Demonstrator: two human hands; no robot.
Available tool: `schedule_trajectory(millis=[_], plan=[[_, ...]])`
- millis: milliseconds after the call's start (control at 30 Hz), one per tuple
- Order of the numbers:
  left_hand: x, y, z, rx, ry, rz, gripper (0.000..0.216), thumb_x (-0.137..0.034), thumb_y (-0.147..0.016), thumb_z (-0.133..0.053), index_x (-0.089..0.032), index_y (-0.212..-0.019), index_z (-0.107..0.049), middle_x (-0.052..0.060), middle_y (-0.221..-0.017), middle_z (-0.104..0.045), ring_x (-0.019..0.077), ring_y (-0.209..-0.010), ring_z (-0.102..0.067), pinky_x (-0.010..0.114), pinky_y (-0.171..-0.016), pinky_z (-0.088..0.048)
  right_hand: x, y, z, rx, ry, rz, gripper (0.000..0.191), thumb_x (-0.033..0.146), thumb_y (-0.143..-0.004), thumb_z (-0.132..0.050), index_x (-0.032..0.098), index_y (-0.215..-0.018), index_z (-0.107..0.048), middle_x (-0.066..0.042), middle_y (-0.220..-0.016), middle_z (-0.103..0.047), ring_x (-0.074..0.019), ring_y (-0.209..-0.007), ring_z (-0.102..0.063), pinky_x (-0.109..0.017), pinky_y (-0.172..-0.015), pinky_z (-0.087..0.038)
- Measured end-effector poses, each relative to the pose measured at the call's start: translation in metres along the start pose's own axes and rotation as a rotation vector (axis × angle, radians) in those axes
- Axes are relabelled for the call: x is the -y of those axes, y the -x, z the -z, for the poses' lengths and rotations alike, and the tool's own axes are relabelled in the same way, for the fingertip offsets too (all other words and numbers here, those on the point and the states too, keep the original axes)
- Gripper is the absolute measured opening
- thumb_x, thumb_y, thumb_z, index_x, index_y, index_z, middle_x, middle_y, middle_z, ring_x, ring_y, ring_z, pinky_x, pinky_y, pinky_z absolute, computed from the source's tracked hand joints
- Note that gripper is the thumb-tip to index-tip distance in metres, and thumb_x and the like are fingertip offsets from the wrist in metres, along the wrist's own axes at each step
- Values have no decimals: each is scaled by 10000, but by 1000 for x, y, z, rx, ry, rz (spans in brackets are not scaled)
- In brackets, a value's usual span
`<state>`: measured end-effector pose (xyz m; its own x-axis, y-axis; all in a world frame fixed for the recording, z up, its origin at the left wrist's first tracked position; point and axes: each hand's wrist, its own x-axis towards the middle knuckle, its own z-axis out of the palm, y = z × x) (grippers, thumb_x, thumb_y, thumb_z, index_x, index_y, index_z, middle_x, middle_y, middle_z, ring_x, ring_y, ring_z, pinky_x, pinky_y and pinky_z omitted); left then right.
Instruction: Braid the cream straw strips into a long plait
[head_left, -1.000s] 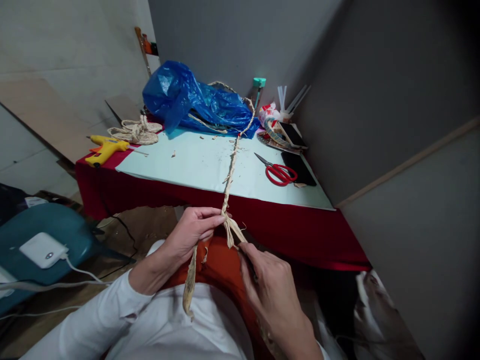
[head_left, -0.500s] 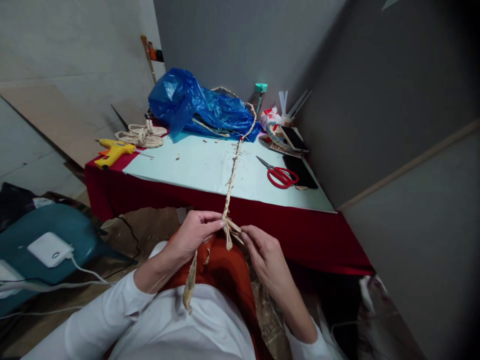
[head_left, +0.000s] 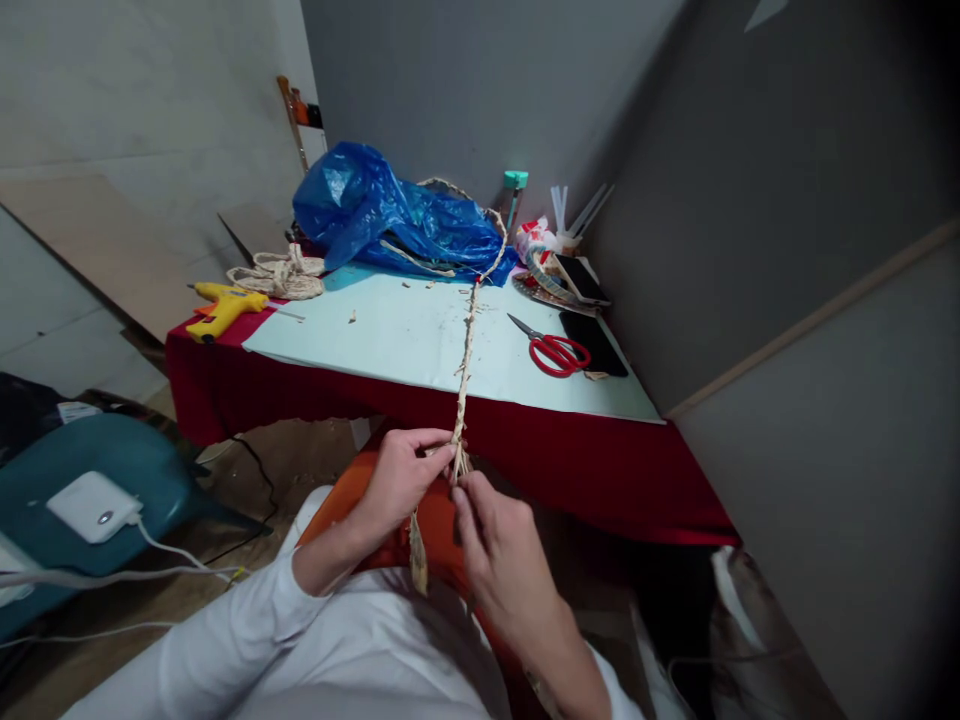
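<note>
A long braided straw rope [head_left: 466, 345] runs from the blue plastic bag [head_left: 390, 215] across the pale mat [head_left: 420, 335] down to my lap. My left hand [head_left: 397, 480] pinches the rope's near end, with loose straw strands [head_left: 417, 550] hanging below it. My right hand [head_left: 499, 545] is closed on the same braid end, its fingertips touching those of the left hand. Both hands sit above my orange lap, in front of the red-covered table [head_left: 600, 470].
Red scissors [head_left: 553, 350] and a dark phone [head_left: 596, 342] lie on the mat's right side. A yellow glue gun [head_left: 223, 308] and a coil of braided rope [head_left: 279, 275] sit at the left. Glue sticks [head_left: 570, 212] stand at the back. A teal chair [head_left: 112, 470] holds a white charger.
My right hand has moved up and left to meet my left hand at the braid end. The hanging straw strand looks shorter and both hands have closed together.
</note>
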<state>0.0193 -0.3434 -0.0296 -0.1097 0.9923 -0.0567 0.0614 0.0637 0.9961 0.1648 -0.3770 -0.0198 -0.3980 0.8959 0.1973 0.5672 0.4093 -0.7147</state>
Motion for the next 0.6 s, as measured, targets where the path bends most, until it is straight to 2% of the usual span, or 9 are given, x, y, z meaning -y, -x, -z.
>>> schedule_trajectory(millis=[100,167,233,300,400,500,533,600], plan=[[1,6,-1,59,212,89,218,-246,-736,-661,-106,-886,-736,67,-714,-720,151,-640,-617,247,-653,-485,-1,5,-27,-77,185,34,277,137,-892,-343,157,-1079,-546,-50,-736,-645,-152,-546,-569,-247,-518,-371],[2,8,2,135,305,147,269,-273,-760,-652,-96,-954,-716,76,-705,-720,74,-457,-494,200,-509,-423,-5,5,-41,-100,369,63,328,68,-790,-381,130,-1061,-555,-75,-704,-657,-185,-530,-594,-277,-479,-350],[2,9,7,183,336,165,291,-284,-772,-653,-96,-989,-701,86,-732,-724,17,-367,-336,167,-411,-315,-5,5,-46,-85,529,85,367,30,-723,-403,111,-1040,-568,-100,-689,-665,-214,-513,-605,-303,-442,-329],[1,9,10,188,352,166,276,-273,-763,-667,-104,-980,-701,83,-741,-724,17,-377,-372,161,-420,-324,0,6,-41,-27,587,145,324,27,-741,-409,115,-997,-588,-107,-674,-663,-225,-500,-600,-313,-425,-334],[-1,7,13,143,371,151,233,-244,-719,-705,-111,-911,-714,69,-724,-717,108,-577,-602,205,-592,-464,10,6,-18,-1,439,238,212,120,-873,-411,155,-942,-608,-84,-701,-659,-210,-578,-609,-303,-507,-425],[-4,6,13,115,369,123,203,-226,-687,-720,-109,-854,-715,64,-775,-721,147,-685,-644,243,-685,-495,11,-7,0,-249,256,169,278,234,-938,-416,149,-1156,-566,-140,-1017,-659,-232,-900,-620,-358,-795,-482],[-5,6,12,111,358,114,193,-222,-685,-716,-109,-842,-711,61,-791,-722,147,-690,-643,248,-697,-497,8,-13,2,-273,207,127,308,265,-941,-423,139,-1192,-549,-154,-1064,-647,-240,-944,-610,-369,-824,-478],[-6,7,12,101,305,88,174,-224,-704,-691,-111,-836,-696,57,-813,-722,150,-719,-647,251,-726,-496,-2,-27,-3,-116,17,61,338,303,-961,-392,152,-1228,-536,-131,-1049,-665,-206,-886,-634,-321,-781,-495]])
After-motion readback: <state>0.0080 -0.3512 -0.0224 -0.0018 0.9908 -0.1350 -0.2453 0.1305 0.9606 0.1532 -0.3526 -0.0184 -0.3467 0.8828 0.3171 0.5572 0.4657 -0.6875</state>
